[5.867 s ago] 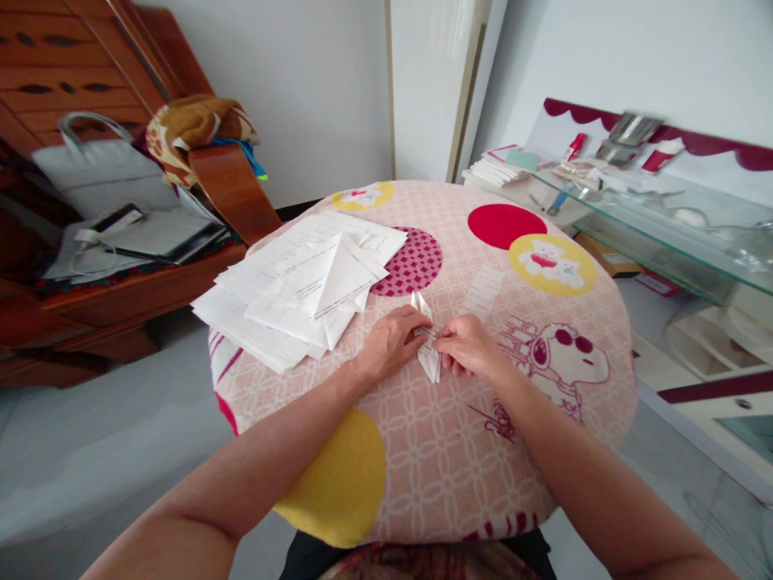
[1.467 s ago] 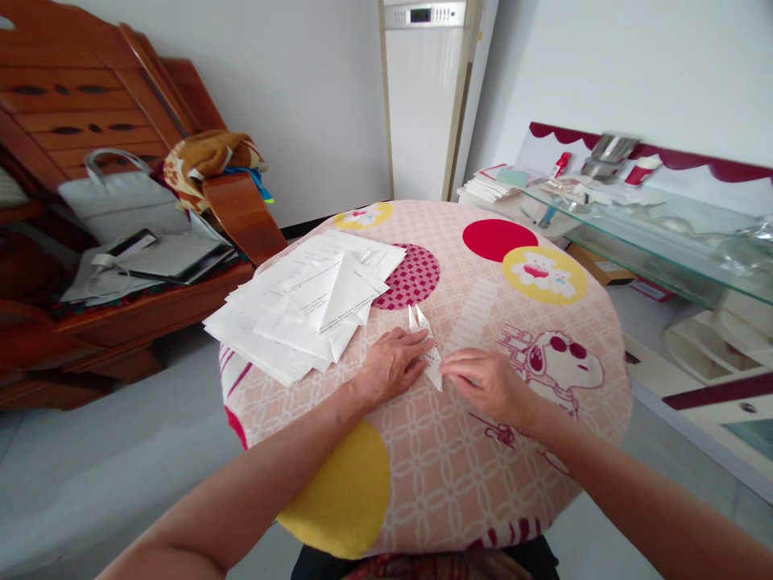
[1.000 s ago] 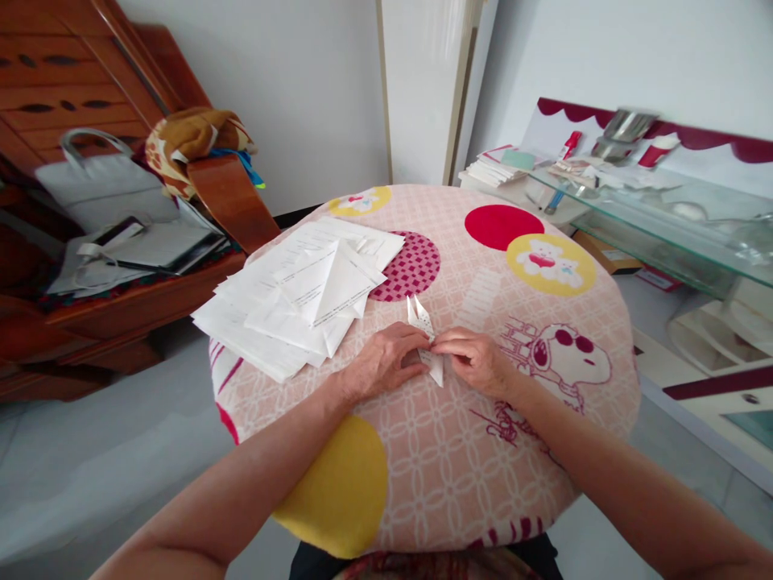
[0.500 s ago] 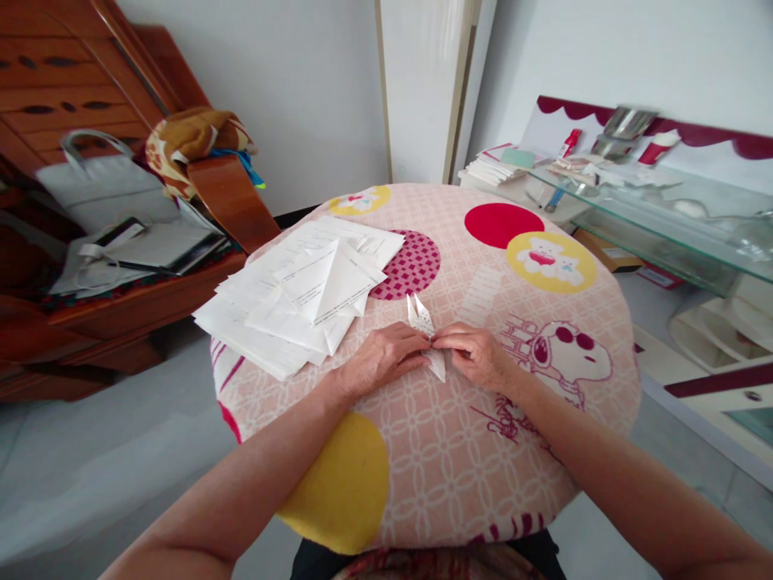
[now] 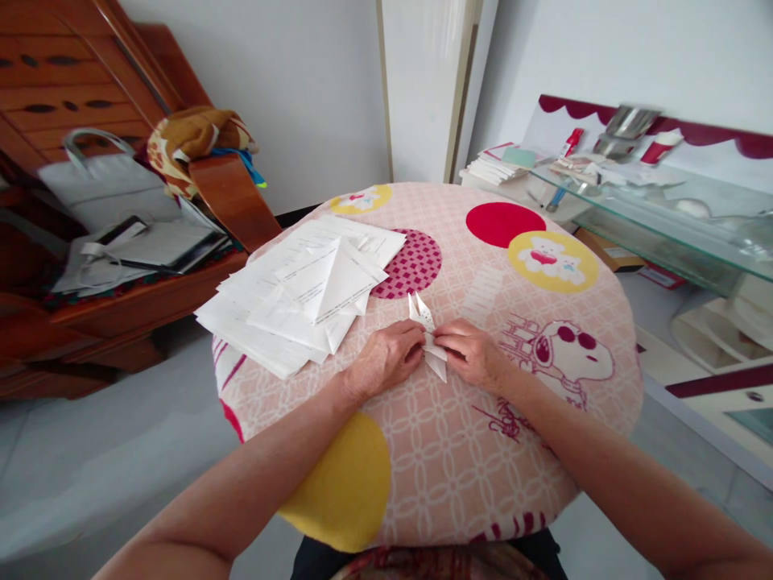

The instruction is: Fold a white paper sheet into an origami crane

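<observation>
A small folded piece of white paper [image 5: 436, 366] lies on the patterned tablecloth [image 5: 435, 451], with two narrow points at its far end and one point toward me. My left hand [image 5: 392, 354] grips its left side with curled fingers. On the right side, my right hand [image 5: 469, 350] pinches the paper between thumb and fingers. The fingertips hide part of the folds in the middle. Beyond my left hand lies a pile of printed paper sheets [image 5: 266, 322], with a creased, partly folded sheet [image 5: 329, 282] on top.
A wooden chair [image 5: 233, 209] with a grey bag [image 5: 102, 181] and a brown patterned cloth [image 5: 196, 141] stands at the left. To the right is a glass shelf [image 5: 664, 213] bearing metal pots [image 5: 628, 125] and a red bottle [image 5: 571, 143]. A tall white cabinet [image 5: 423, 89] stands behind the table.
My left fingers have drawn back slightly to the left, and more of the folded paper's middle shows between my hands. The paper itself stays in nearly the same place.
</observation>
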